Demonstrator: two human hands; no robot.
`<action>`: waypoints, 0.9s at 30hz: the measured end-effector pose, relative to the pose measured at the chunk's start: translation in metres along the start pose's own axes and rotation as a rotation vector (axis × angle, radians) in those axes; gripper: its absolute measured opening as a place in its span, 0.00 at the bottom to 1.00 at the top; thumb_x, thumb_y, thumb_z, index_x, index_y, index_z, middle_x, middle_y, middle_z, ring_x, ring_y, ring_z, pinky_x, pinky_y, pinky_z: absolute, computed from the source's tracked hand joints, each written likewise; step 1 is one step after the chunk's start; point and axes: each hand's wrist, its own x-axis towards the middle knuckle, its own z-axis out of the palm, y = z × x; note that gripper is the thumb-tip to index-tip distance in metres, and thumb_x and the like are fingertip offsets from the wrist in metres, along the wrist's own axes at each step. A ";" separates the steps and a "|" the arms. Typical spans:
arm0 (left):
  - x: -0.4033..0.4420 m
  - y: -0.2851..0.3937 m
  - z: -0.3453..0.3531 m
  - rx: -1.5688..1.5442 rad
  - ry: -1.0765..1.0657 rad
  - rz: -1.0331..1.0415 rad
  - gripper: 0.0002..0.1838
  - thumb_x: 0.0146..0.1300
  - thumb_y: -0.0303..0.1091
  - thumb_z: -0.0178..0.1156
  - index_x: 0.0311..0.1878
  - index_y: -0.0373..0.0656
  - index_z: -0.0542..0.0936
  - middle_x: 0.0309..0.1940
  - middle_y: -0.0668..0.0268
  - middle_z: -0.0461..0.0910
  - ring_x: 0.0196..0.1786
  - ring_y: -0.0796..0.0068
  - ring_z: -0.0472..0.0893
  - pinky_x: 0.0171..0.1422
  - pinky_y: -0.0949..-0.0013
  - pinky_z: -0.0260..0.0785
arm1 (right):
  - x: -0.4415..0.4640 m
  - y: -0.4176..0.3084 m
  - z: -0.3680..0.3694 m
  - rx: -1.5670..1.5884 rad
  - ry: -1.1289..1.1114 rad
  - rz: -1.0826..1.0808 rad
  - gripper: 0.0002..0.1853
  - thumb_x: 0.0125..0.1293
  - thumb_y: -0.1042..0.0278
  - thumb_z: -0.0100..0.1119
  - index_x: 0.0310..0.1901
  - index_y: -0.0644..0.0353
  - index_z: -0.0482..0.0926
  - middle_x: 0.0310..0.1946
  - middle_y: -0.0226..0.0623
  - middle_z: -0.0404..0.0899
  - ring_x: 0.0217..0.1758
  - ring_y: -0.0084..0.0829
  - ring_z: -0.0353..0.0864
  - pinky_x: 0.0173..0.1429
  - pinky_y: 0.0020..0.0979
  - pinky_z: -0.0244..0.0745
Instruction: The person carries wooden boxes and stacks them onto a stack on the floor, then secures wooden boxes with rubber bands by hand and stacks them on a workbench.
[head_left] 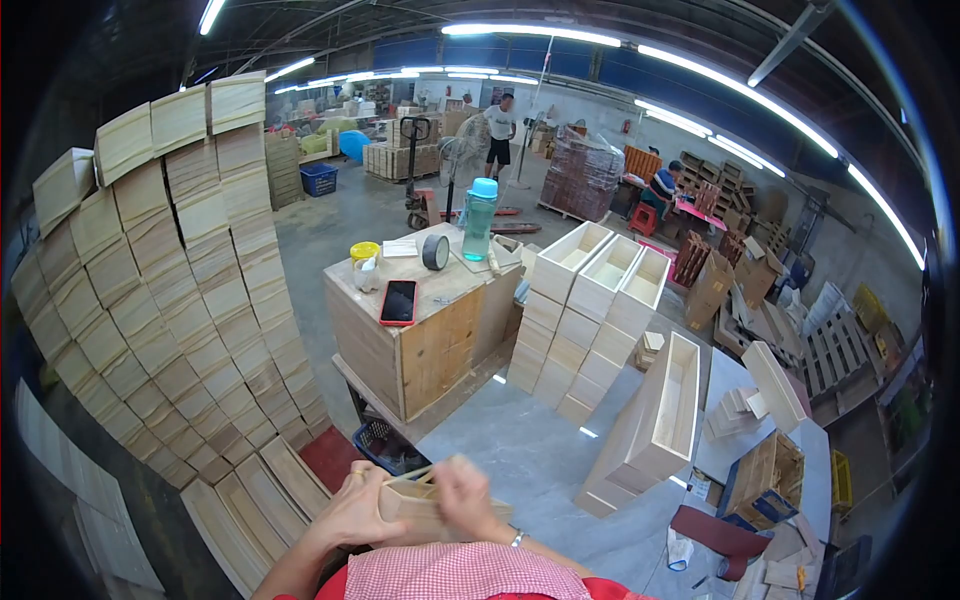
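At the bottom of the head view, a small light wooden box (412, 507) is held close to my body, just above the worktable. My left hand (358, 508) grips its left end, fingers and thumb bent round the wood. Over the box's right part is my right hand (466, 496), curled like a fist and smeared by motion. Whatever it holds, if anything, is hidden. A thin pale edge or strip (422, 474) shows between the two hands; I cannot tell whether it belongs to the box.
Stacked wooden boxes (170, 260) form a tall wall at left. Ahead, a wooden cabinet (365, 345) carries a phone (399, 303), tape roll (435, 252) and bottle (480, 222). More boxes (645, 425) stand on the grey table (530, 450); a crate (765, 478) lies right. Two people are farther back.
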 end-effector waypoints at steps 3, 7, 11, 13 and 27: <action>-0.007 0.009 -0.008 0.036 0.081 0.270 0.52 0.39 0.52 0.73 0.66 0.36 0.64 0.63 0.42 0.57 0.66 0.41 0.63 0.69 0.50 0.62 | 0.029 0.043 -0.024 -0.088 0.159 0.069 0.04 0.63 0.72 0.59 0.36 0.63 0.80 0.19 0.47 0.73 0.22 0.41 0.74 0.28 0.38 0.67; -0.004 0.005 -0.039 -0.088 0.133 0.485 0.48 0.38 0.51 0.75 0.62 0.38 0.67 0.66 0.41 0.55 0.69 0.42 0.61 0.70 0.51 0.58 | 0.066 0.042 -0.068 -0.120 0.167 0.300 0.06 0.62 0.70 0.62 0.39 0.61 0.79 0.16 0.44 0.71 0.18 0.38 0.70 0.27 0.36 0.66; 0.000 0.011 -0.067 -0.118 0.171 0.563 0.36 0.34 0.50 0.76 0.43 0.40 0.70 0.64 0.42 0.60 0.68 0.43 0.62 0.68 0.49 0.58 | 0.110 0.027 -0.093 -0.170 0.121 0.166 0.05 0.62 0.72 0.59 0.38 0.60 0.80 0.16 0.44 0.71 0.17 0.38 0.71 0.27 0.37 0.67; -0.008 0.031 -0.098 0.043 0.238 0.583 0.34 0.33 0.49 0.75 0.41 0.40 0.72 0.64 0.42 0.61 0.61 0.44 0.70 0.62 0.53 0.65 | 0.130 0.062 -0.109 -0.315 0.258 0.005 0.04 0.62 0.74 0.56 0.36 0.60 0.80 0.17 0.45 0.73 0.19 0.39 0.74 0.29 0.38 0.69; 0.024 0.128 -0.054 0.104 0.848 0.779 0.28 0.35 0.41 0.72 0.37 0.44 0.68 0.63 0.35 0.60 0.62 0.42 0.70 0.59 0.50 0.68 | 0.064 -0.033 -0.239 -0.194 0.368 0.171 0.11 0.69 0.69 0.49 0.40 0.67 0.80 0.32 0.47 0.77 0.36 0.38 0.77 0.43 0.35 0.70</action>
